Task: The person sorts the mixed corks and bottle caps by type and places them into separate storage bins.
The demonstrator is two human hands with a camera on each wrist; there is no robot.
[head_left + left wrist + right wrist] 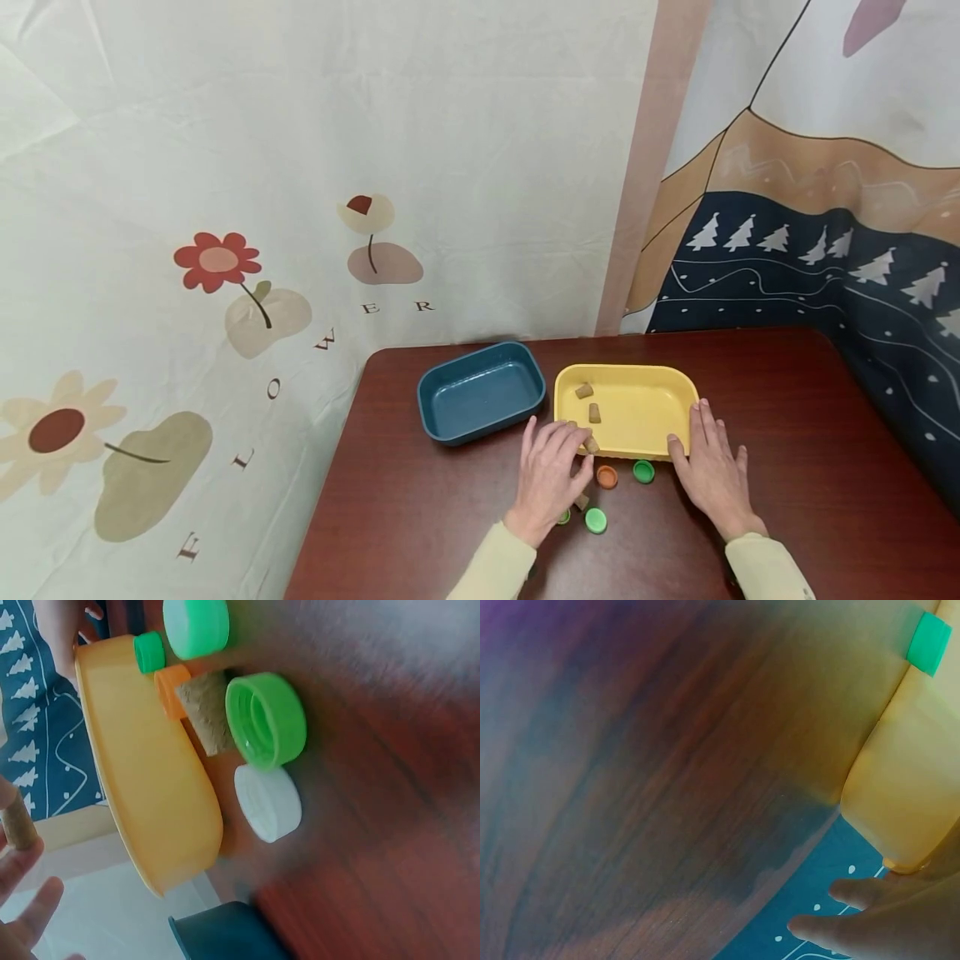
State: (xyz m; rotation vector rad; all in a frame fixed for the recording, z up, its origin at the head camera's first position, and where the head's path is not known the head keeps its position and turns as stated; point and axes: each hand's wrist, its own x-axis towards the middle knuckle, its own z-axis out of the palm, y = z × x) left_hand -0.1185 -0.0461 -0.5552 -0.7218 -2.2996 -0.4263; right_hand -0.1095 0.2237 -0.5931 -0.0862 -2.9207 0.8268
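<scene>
My left hand (546, 475) pinches a cork (591, 445) between thumb and fingers over the near left rim of the yellow tray (637, 408). The same held cork (19, 823) shows at the edge of the left wrist view. Two more corks lie in the tray's left part, one farther back (584, 390) and one nearer (595, 413). Beneath my left hand, another cork (208, 712) sits on the table among bottle caps. With fingers extended, my right hand (711, 475) rests at the tray's right rim, thumb at its near corner.
A blue tray (480, 392) stands left of the yellow one. In front of the yellow tray lie an orange cap (607, 477), a green cap (643, 472), a light green cap (596, 521), a ridged green cap (281, 720) and a white cap (268, 802). Printed cloth hangs behind the table.
</scene>
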